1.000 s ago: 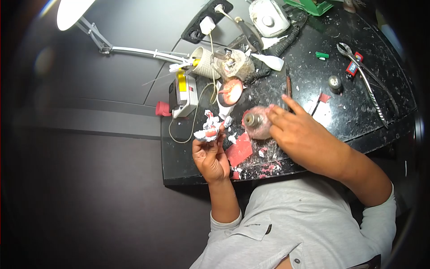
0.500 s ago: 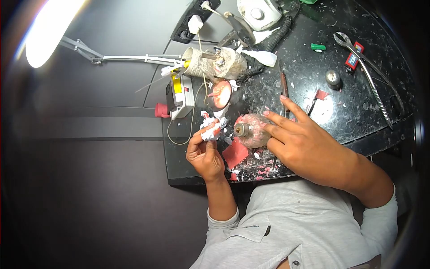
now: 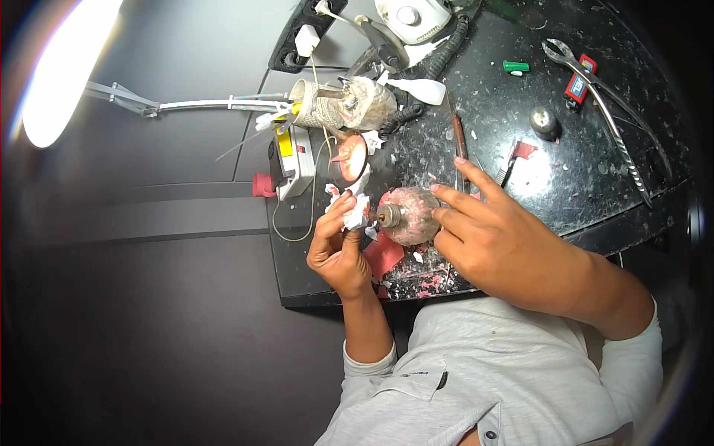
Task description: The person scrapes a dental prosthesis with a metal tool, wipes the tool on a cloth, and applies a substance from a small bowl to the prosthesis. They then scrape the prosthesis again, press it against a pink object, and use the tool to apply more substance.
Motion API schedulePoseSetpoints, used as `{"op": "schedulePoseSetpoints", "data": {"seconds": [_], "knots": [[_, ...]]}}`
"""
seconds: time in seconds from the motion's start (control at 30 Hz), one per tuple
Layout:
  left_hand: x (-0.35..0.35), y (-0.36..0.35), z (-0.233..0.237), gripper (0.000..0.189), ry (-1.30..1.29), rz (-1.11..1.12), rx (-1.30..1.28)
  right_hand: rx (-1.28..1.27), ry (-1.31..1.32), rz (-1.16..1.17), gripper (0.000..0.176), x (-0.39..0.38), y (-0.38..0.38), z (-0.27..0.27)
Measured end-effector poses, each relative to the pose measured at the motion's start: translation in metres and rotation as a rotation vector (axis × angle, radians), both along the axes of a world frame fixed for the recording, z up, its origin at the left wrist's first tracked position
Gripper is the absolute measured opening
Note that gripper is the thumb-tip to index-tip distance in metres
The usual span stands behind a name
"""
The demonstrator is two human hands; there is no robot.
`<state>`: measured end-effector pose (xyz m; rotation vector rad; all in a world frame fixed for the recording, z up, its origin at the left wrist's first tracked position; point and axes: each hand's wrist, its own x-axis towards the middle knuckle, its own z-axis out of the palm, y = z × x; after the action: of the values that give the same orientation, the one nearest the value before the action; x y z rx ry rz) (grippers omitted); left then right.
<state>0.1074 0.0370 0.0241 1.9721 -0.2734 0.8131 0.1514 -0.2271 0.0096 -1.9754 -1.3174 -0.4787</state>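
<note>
My left hand (image 3: 338, 249) pinches a crumpled white tissue (image 3: 357, 214) with reddish stains between thumb and fingers. Right beside the tissue is the metal neck of a round glass spirit lamp (image 3: 414, 212), its body smeared pink and its neck pointing toward my left hand. My right hand (image 3: 500, 239) reaches over the lamp's other side with the fingers spread, two fingertips at the glass. Its index fingertip is at the end of a brown-handled tool (image 3: 459, 135). The right thumb is hidden under the hand. A pink sheet (image 3: 383, 256) lies below the lamp among pink and white scraps.
A round dish with pink material (image 3: 349, 160) stands behind the tissue. Farther back are a woven cup (image 3: 318, 104) and a white box (image 3: 299, 167). On the right lie a brush (image 3: 506, 165), a metal cap (image 3: 544, 123), a red lighter (image 3: 579, 83) and long metal pliers (image 3: 606, 111).
My left hand has brought the tissue closer to the lamp's neck. The whole view has shifted slightly; my right hand keeps its place at the lamp.
</note>
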Motion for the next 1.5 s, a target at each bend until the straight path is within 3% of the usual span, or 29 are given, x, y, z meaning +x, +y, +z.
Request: {"op": "schedulePoseSetpoints", "data": {"seconds": [0.6, 0.7, 0.77, 0.8, 1.03, 1.3, 1.5], "knots": [[-0.013, -0.003, 0.001, 0.013, 0.022, -0.104, -0.198, 0.018, 0.004, -0.003, 0.012, 0.0, 0.0, -0.002], [-0.02, 0.008, -0.003, 0.012, 0.122, -0.096, -0.412, -0.005, 0.005, 0.004, 0.012, 0.0, -0.002, 0.0], [-0.02, 0.015, -0.007, 0.012, 0.223, -0.059, -0.709, -0.014, 0.004, 0.005, 0.012, 0.0, -0.002, 0.0], [-0.021, 0.02, -0.009, 0.011, 0.237, -0.065, -0.717, -0.014, 0.0, 0.005, 0.012, 0.0, -0.002, 0.0], [-0.025, 0.016, -0.013, 0.01, 0.194, 0.076, -0.678, -0.025, 0.002, 0.011, 0.011, 0.001, -0.003, 0.001], [-0.019, -0.019, -0.015, 0.011, -0.08, 0.222, -0.211, -0.011, 0.001, 0.0, 0.01, 0.0, -0.002, -0.003], [-0.017, -0.02, -0.016, 0.018, -0.098, 0.208, -0.123, -0.027, -0.009, 0.004, 0.01, 0.0, -0.003, -0.003]]}}
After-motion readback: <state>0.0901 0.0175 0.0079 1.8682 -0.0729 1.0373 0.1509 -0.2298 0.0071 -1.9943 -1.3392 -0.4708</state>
